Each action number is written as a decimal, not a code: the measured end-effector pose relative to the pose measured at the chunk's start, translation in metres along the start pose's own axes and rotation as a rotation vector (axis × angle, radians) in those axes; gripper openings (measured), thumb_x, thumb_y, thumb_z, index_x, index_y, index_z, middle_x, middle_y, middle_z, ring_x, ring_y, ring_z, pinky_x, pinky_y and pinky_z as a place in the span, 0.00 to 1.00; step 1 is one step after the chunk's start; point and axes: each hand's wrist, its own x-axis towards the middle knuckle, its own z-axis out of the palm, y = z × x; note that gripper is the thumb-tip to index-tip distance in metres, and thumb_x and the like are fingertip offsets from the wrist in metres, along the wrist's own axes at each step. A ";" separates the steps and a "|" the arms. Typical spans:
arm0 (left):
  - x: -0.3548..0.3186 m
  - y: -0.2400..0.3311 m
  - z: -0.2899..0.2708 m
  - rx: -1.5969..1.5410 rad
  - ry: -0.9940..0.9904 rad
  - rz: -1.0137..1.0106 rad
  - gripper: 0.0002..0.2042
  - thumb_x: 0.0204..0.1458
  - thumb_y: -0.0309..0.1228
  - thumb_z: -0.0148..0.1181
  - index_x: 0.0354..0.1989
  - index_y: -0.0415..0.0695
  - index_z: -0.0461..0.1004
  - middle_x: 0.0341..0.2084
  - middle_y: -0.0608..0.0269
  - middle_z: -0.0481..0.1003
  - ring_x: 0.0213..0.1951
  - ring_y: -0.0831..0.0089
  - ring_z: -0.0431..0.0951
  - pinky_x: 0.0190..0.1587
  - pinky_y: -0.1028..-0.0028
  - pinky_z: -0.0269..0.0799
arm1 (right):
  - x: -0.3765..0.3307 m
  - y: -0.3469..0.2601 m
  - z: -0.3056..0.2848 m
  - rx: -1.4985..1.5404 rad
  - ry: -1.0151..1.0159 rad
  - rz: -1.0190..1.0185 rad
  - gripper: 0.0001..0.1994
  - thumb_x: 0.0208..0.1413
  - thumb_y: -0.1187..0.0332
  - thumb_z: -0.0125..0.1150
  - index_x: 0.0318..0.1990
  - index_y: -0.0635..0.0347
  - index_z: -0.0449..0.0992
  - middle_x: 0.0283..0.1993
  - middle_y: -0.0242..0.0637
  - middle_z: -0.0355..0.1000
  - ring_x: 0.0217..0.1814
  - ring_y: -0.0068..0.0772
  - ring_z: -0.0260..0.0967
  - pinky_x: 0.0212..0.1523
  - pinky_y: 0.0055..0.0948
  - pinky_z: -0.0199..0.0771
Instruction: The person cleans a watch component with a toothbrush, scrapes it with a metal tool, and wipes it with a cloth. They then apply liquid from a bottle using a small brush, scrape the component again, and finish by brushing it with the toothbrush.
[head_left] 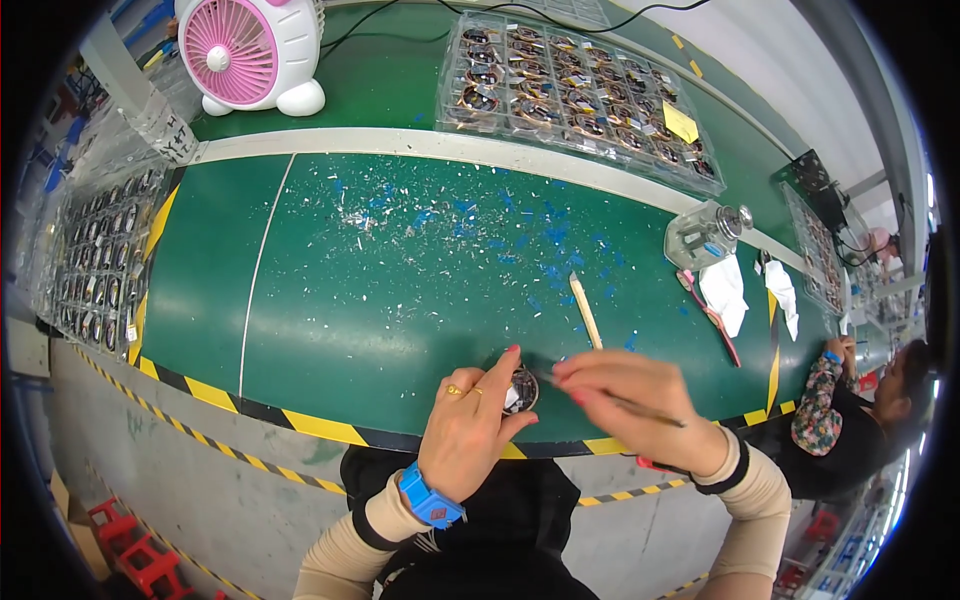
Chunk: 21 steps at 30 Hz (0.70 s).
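Note:
Near the front edge of the green bench, my left hand is closed around a small round part with a dark, coppery rim and a white patch on it. Its thumb and fingers steady the part from the left. To the right, my right hand pinches a thin, dark pen-like tool, its front end close to the part's right side. The tip is blurred, so I cannot tell whether it touches. A pale wooden stick lies just beyond my right hand.
White and blue scraps litter the bench. A glass jar, a pink toothbrush and white tissues are at right. Clear trays of round parts stand behind, others at left. A pink-white fan stands back left; a person sits far right.

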 end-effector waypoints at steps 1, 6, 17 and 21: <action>0.000 0.000 0.000 -0.008 -0.006 -0.015 0.39 0.40 0.30 0.73 0.63 0.38 0.61 0.47 0.58 0.77 0.41 0.59 0.73 0.49 0.63 0.67 | 0.001 -0.001 -0.002 -0.017 0.077 -0.053 0.12 0.51 0.84 0.59 0.44 0.69 0.77 0.43 0.48 0.75 0.40 0.43 0.75 0.40 0.31 0.76; 0.000 0.000 -0.003 -0.037 -0.011 -0.036 0.39 0.40 0.28 0.73 0.63 0.38 0.60 0.48 0.58 0.77 0.42 0.58 0.73 0.50 0.63 0.66 | 0.005 -0.002 -0.003 -0.447 -0.014 -0.140 0.15 0.48 0.83 0.61 0.46 0.64 0.76 0.37 0.44 0.74 0.35 0.42 0.74 0.35 0.31 0.75; -0.001 0.001 0.001 -0.023 -0.042 -0.057 0.36 0.39 0.29 0.73 0.60 0.42 0.64 0.44 0.59 0.78 0.44 0.58 0.72 0.52 0.62 0.65 | 0.024 0.016 0.006 -0.416 0.247 -0.148 0.06 0.57 0.73 0.58 0.40 0.63 0.77 0.35 0.43 0.75 0.29 0.42 0.73 0.28 0.30 0.73; -0.001 0.001 -0.003 -0.012 -0.047 -0.091 0.34 0.39 0.28 0.73 0.58 0.43 0.66 0.42 0.60 0.77 0.43 0.59 0.72 0.52 0.62 0.65 | -0.006 -0.005 0.006 -0.234 0.086 -0.142 0.05 0.53 0.73 0.64 0.36 0.65 0.78 0.38 0.41 0.76 0.31 0.40 0.74 0.27 0.30 0.75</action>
